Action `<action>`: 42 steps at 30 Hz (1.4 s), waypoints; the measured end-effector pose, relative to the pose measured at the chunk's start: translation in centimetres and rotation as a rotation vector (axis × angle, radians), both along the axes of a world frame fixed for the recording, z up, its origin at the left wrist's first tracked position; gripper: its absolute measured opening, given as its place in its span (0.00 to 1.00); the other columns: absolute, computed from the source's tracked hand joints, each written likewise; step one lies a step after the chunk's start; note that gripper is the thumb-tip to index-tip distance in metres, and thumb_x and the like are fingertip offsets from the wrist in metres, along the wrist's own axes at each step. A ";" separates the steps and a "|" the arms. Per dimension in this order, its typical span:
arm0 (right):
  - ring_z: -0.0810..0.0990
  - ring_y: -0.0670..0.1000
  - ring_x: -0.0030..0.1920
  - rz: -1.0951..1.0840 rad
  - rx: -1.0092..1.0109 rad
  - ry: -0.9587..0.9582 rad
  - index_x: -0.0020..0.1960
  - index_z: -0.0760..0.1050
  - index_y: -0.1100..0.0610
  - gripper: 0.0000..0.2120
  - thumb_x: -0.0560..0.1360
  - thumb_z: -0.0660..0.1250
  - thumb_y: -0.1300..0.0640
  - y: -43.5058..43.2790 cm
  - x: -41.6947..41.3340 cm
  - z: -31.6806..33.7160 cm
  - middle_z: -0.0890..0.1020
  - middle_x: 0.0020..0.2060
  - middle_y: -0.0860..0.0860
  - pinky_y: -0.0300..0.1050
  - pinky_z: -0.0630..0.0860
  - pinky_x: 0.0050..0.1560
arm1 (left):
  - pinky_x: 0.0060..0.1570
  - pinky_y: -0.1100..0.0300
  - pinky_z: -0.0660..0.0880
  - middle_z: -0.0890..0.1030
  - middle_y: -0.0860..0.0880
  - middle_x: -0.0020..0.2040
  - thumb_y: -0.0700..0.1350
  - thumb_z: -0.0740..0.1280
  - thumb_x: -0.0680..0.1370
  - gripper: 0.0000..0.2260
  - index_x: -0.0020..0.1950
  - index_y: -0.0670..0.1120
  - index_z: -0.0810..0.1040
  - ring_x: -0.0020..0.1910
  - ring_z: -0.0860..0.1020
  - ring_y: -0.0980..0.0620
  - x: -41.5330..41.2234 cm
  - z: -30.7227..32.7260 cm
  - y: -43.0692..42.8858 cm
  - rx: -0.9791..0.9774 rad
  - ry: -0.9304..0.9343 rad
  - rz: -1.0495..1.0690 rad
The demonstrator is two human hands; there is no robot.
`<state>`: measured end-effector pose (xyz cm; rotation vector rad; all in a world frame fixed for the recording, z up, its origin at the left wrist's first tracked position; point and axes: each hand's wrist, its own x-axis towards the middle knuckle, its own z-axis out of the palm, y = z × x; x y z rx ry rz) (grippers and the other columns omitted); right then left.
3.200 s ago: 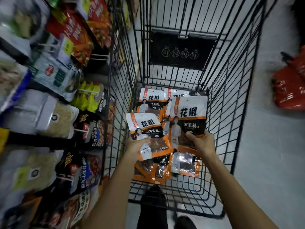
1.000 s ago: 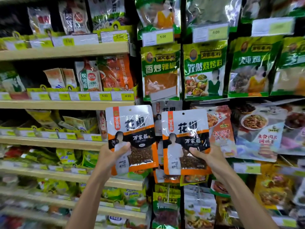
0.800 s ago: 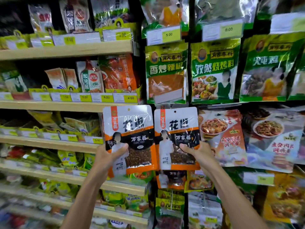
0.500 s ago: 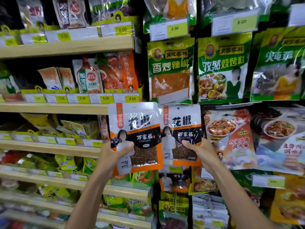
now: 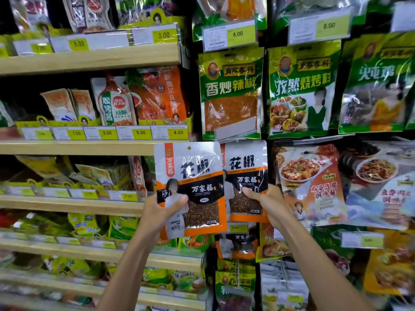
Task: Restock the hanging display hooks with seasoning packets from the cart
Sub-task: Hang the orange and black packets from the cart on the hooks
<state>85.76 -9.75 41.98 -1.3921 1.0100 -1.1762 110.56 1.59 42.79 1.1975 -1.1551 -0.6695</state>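
Two seasoning packets are up in front of the display, one per hand, both white-topped with an orange band and a clear window full of brown peppercorns. Left hand [image 5: 162, 209] grips the left packet [image 5: 197, 173] at its lower left corner, thumb across the front, fingers curled behind; the packet stands upright, nearer the camera, its punched hang hole showing at the top edge. Right hand [image 5: 268, 202] pinches the right packet [image 5: 247, 167] at its lower right side, thumb lying over the window. That packet sits further back, close against the hanging section, its left edge tucked behind the left packet. Its top edge comes just under a green chilli pouch [image 5: 231, 93] hanging above; cannot tell whether it is on a hook. Below the right packet hangs a matching packet [image 5: 240, 242] with a yellow price tag [image 5: 235, 227] in front of it. Just right of the right hand hangs a tofu sauce pouch [image 5: 312, 182]. To the left run wooden shelves [image 5: 89, 60] of small sachets with yellow price labels along their fronts.
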 end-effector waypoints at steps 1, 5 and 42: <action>0.76 0.55 0.63 0.003 0.016 -0.008 0.66 0.73 0.58 0.29 0.69 0.76 0.52 -0.2 0.1 0.1 0.79 0.61 0.53 0.59 0.71 0.67 | 0.42 0.64 0.76 0.84 0.60 0.41 0.51 0.74 0.64 0.08 0.41 0.57 0.82 0.42 0.82 0.62 0.0 0.0 0.0 -0.004 0.000 0.001; 0.77 0.54 0.61 -0.012 0.065 -0.034 0.65 0.74 0.59 0.26 0.70 0.75 0.55 -1.7 0.9 0.3 0.80 0.61 0.53 0.55 0.73 0.65 | 0.39 0.67 0.77 0.84 0.60 0.43 0.51 0.75 0.64 0.08 0.42 0.59 0.82 0.44 0.82 0.62 0.0 -0.1 -0.2 -0.010 0.000 -0.026; 0.79 0.45 0.58 -0.152 -0.129 -0.100 0.57 0.78 0.52 0.10 0.77 0.67 0.53 3.7 -0.1 0.1 0.83 0.54 0.48 0.43 0.74 0.61 | 0.40 0.61 0.71 0.81 0.44 0.45 0.42 0.65 0.79 0.09 0.55 0.40 0.80 0.45 0.79 0.46 -3.6 5.3 -3.8 -0.601 -0.816 0.725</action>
